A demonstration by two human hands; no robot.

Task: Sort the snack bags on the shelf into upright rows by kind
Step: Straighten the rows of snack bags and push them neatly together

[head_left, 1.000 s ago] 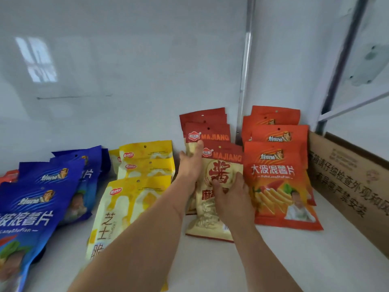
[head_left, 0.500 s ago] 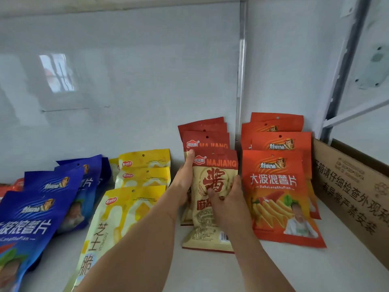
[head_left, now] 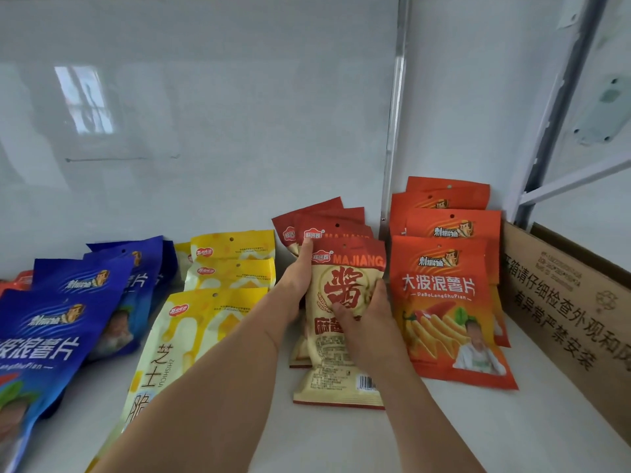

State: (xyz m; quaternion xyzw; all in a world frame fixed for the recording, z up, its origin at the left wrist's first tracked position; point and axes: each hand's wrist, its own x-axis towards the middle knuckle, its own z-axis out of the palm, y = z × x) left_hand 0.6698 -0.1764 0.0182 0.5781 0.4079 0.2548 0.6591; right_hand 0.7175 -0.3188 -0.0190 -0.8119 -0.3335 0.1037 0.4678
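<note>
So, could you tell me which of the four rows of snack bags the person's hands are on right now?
The red-and-beige MAJIANG row, third from left: both hands hold its front bag, between the yellow and orange rows.

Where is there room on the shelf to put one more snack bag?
Bare shelf lies in front, between the orange bags and the cardboard box. A narrower strip runs between the blue bags and yellow bags. The back is crowded: rows stand close, and both hands hold the front MAJIANG bag.
</note>
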